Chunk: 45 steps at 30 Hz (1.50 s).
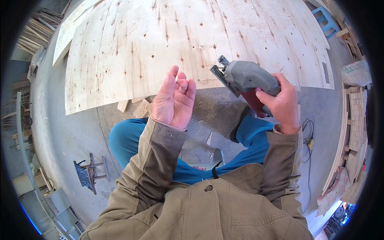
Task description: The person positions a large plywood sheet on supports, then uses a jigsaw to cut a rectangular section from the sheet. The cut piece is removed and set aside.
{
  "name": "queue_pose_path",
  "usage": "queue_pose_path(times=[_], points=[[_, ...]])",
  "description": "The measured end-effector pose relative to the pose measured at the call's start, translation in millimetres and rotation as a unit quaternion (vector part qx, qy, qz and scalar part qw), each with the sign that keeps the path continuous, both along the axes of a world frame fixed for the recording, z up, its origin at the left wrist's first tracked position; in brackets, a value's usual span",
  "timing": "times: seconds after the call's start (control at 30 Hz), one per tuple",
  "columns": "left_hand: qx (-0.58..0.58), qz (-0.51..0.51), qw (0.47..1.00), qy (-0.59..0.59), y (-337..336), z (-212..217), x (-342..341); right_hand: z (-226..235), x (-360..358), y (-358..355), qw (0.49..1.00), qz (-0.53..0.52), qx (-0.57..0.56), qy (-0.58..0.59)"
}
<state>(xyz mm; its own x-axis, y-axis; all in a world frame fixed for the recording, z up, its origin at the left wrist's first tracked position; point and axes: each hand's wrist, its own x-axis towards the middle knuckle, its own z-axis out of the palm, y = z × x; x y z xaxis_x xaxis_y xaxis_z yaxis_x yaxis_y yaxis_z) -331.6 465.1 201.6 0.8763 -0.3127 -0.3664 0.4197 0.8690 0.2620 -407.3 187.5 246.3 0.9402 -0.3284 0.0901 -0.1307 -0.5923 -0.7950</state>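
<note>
My right hand (284,102) is wrapped round the handle of a grey jigsaw (250,76) with a dark red part underneath. The saw is lifted and tilted over the front edge of a large plywood sheet (132,60), its metal base plate (224,82) turned to the left. Palm up, my left hand (174,100) hovers at the sheet's near edge with its fingers half curled and apart; nothing shows in it. Between the two hands, the plywood carries pencil lines and two short rough cuts (206,47) with splinters along them.
Wood offcuts (142,107) lie under the sheet's front edge. A small folding stool (91,175) stands on the concrete floor to the left. Stacked timber (40,30) lines the left wall. To the right are a black cable (310,160), wood blocks (356,120) and a blue plastic crate (325,22).
</note>
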Motion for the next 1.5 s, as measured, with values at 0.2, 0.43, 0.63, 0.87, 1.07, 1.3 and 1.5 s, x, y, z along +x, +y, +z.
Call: queue_pose_path(times=[0.2, 0.43, 0.63, 0.87, 1.07, 1.3, 1.5], points=[[-0.022, -0.017, 1.000, -0.002, 0.2, 3.7, 1.5, -0.6, 0.1, -0.5, 1.000, -0.003, 0.008, 0.009], [-0.016, -0.019, 1.000, -0.004, 0.2, 0.7, 1.6, -2.9, 0.6, -1.8, 1.000, 0.003, 0.003, 0.003], [-0.016, -0.023, 0.999, -0.026, -1.7, -5.1, 2.3, -3.5, 1.3, -1.9, 1.000, 0.006, 0.001, -0.001], [0.011, -0.044, 0.999, -0.022, 1.2, -10.3, 0.7, -2.6, 0.8, -1.0, 1.000, 0.005, -0.005, -0.001], [0.139, -0.109, 0.983, -0.057, 6.9, -28.4, -12.2, -3.0, -0.5, -3.3, 1.000, -0.006, 0.015, 0.015], [0.272, -0.283, 0.919, 0.045, 8.9, -72.0, -48.6, -4.7, 0.0, -7.9, 1.000, -0.009, 0.020, 0.017], [0.437, -0.253, 0.863, 0.013, 11.6, -111.3, -38.7, -9.1, -1.0, -10.5, 0.999, -0.001, 0.033, 0.000]])
